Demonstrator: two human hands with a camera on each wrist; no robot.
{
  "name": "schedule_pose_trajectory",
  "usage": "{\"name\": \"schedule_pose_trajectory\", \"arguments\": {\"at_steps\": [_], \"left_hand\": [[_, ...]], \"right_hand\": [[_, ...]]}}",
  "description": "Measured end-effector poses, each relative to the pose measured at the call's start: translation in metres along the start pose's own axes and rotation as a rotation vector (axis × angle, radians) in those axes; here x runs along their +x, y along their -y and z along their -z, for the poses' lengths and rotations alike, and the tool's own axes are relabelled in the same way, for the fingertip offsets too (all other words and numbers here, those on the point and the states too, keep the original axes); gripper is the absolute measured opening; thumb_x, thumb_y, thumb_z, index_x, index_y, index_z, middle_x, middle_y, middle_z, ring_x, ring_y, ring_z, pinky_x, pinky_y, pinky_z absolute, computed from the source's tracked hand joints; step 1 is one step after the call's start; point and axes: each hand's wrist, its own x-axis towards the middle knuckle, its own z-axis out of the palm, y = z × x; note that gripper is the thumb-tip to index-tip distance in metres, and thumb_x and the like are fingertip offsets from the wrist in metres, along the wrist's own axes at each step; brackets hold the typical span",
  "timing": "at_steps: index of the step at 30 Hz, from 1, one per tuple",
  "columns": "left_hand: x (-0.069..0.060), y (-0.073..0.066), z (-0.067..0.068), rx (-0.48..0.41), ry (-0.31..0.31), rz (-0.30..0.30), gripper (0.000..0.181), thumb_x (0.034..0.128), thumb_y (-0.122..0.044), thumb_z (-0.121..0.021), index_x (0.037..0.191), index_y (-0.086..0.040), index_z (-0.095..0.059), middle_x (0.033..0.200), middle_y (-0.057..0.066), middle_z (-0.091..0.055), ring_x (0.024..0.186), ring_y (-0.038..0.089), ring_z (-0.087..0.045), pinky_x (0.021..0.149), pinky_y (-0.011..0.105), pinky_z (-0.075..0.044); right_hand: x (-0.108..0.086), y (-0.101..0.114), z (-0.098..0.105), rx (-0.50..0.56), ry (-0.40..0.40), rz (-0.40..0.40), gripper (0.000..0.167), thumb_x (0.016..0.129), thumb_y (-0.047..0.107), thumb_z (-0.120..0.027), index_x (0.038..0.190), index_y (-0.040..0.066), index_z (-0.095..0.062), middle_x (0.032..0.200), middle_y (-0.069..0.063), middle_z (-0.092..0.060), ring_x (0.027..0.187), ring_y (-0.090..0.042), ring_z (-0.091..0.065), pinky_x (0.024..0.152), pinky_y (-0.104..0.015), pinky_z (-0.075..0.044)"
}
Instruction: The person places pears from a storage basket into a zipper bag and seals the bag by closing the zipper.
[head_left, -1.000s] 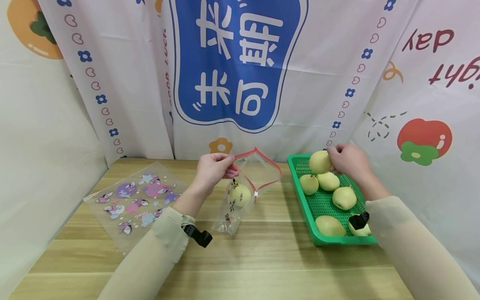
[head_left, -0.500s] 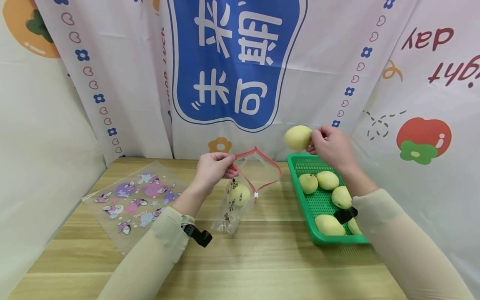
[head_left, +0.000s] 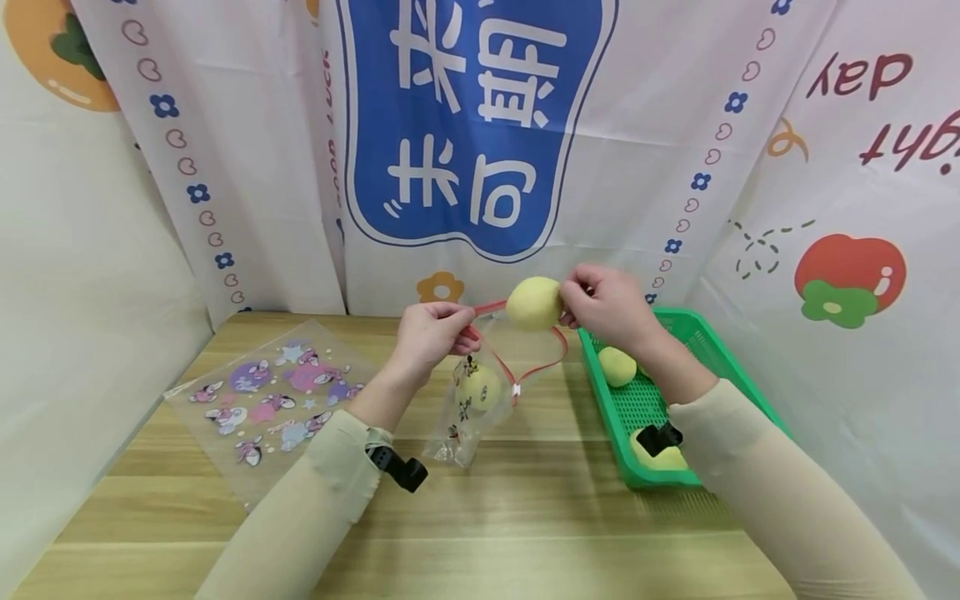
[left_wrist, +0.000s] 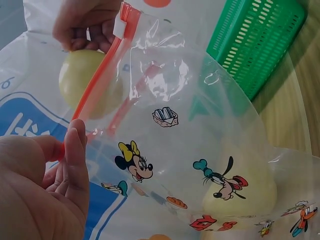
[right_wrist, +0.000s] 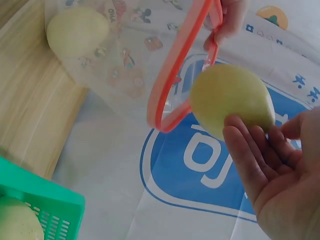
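Observation:
My left hand (head_left: pixel 431 337) pinches the red zip edge of a clear zip bag (left_wrist: pixel 165 150) printed with cartoon figures. The mouth of the bag gapes, its white slider (head_left: pixel 516 390) at the near corner. One pale yellow pear (head_left: pixel 480 388) lies low inside the bag. With thumb and fingertips, my right hand (head_left: pixel 609 307) holds another pear (head_left: pixel 534 303) at the bag's mouth. In the right wrist view this held pear (right_wrist: pixel 230 100) is right beside the red rim, and the palm behind it is visible.
On the right stands a green plastic basket (head_left: pixel 628 450) with more pears, partly hidden by my right arm. A second clear bag (head_left: pixel 277 400) with pink and purple prints lies flat on the wooden table (head_left: pixel 480 550) at left. A printed cloth (head_left: pixel 630 167) hangs behind.
My right hand has lifted the pear out of the green basket and carried it left to the bag's mouth. My left hand and the bag have stayed nearly still.

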Motion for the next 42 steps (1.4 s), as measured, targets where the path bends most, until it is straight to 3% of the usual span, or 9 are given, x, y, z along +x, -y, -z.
{"name": "schedule_pose_trajectory", "arguments": {"at_steps": [7, 13, 17, 22, 24, 27, 31, 35, 42], "left_hand": [[-0.001, -0.004, -0.002, -0.003, 0.005, 0.006, 0.032, 0.1093, -0.019, -0.07, 0.129, 0.006, -0.075, 0.077, 0.006, -0.079, 0.063, 0.01, -0.076, 0.065, 0.023, -0.066], [-0.002, -0.006, -0.003, -0.005, 0.011, -0.007, 0.032, 0.1097, -0.019, -0.069, 0.128, 0.006, -0.075, 0.077, 0.005, -0.079, 0.063, 0.01, -0.076, 0.065, 0.022, -0.066], [-0.002, -0.006, -0.004, 0.004, 0.011, -0.009, 0.032, 0.1095, -0.02, -0.069, 0.128, 0.006, -0.076, 0.079, 0.005, -0.08, 0.064, 0.011, -0.076, 0.066, 0.024, -0.067], [-0.003, -0.007, -0.006, -0.001, 0.008, -0.017, 0.029, 0.1085, -0.019, -0.071, 0.125, 0.004, -0.078, 0.079, 0.006, -0.08, 0.065, 0.011, -0.077, 0.066, 0.025, -0.067], [-0.003, -0.008, -0.006, -0.004, 0.007, -0.024, 0.028, 0.1083, -0.019, -0.071, 0.123, 0.003, -0.078, 0.079, 0.006, -0.08, 0.064, 0.011, -0.077, 0.065, 0.024, -0.067], [-0.003, -0.009, -0.006, -0.003, 0.004, -0.031, 0.027, 0.1083, -0.019, -0.071, 0.122, 0.003, -0.079, 0.078, 0.005, -0.079, 0.064, 0.011, -0.077, 0.065, 0.024, -0.066], [-0.004, -0.01, -0.005, -0.01, -0.001, -0.034, 0.027, 0.1084, -0.018, -0.07, 0.122, 0.003, -0.078, 0.078, 0.005, -0.079, 0.064, 0.012, -0.077, 0.065, 0.024, -0.067], [-0.003, -0.01, -0.002, -0.021, -0.006, -0.034, 0.028, 0.1087, -0.018, -0.07, 0.124, 0.005, -0.077, 0.077, 0.005, -0.078, 0.064, 0.012, -0.076, 0.065, 0.024, -0.067], [-0.004, -0.009, 0.001, -0.033, -0.003, -0.035, 0.028, 0.1086, -0.017, -0.07, 0.124, 0.006, -0.077, 0.076, 0.004, -0.078, 0.064, 0.012, -0.076, 0.065, 0.024, -0.067]], "right_hand": [[0.004, 0.006, -0.022, -0.222, 0.212, 0.102, 0.024, 0.105, 0.022, -0.056, 0.087, 0.015, -0.07, 0.074, -0.001, -0.066, 0.067, -0.019, -0.058, 0.062, -0.032, -0.047], [0.016, 0.006, -0.037, -0.358, 0.452, 0.166, 0.023, 0.107, 0.025, -0.058, 0.092, 0.016, -0.073, 0.076, 0.003, -0.062, 0.069, -0.015, -0.055, 0.067, -0.031, -0.046], [0.026, 0.006, -0.046, -0.399, 0.655, 0.145, 0.024, 0.111, 0.024, -0.058, 0.098, 0.018, -0.077, 0.085, 0.003, -0.07, 0.073, -0.014, -0.058, 0.071, -0.03, -0.05], [0.033, 0.007, -0.057, -0.387, 0.823, 0.078, 0.025, 0.11, 0.018, -0.054, 0.097, 0.018, -0.074, 0.078, 0.004, -0.058, 0.069, -0.012, -0.048, 0.068, -0.028, -0.043], [0.035, 0.008, -0.06, -0.37, 0.843, 0.056, 0.023, 0.111, 0.021, -0.056, 0.099, 0.02, -0.076, 0.079, 0.005, -0.058, 0.072, -0.013, -0.049, 0.07, -0.029, -0.043], [0.036, 0.008, -0.062, -0.33, 0.831, 0.045, 0.023, 0.111, 0.02, -0.057, 0.108, 0.022, -0.08, 0.093, 0.004, -0.071, 0.085, -0.012, -0.06, 0.08, -0.03, -0.052], [0.037, 0.009, -0.056, -0.309, 0.799, 0.11, 0.028, 0.11, 0.013, -0.054, 0.117, 0.018, -0.08, 0.109, -0.003, -0.078, 0.093, -0.016, -0.068, 0.087, -0.035, -0.059], [0.034, 0.007, -0.041, -0.286, 0.761, 0.121, 0.026, 0.111, 0.018, -0.054, 0.12, 0.015, -0.079, 0.108, -0.004, -0.078, 0.091, -0.016, -0.072, 0.086, -0.036, -0.063], [0.024, -0.008, -0.002, -0.216, 0.644, 0.025, 0.026, 0.113, 0.024, -0.056, 0.124, 0.013, -0.077, 0.116, -0.005, -0.078, 0.103, -0.026, -0.076, 0.087, -0.041, -0.066]]}}
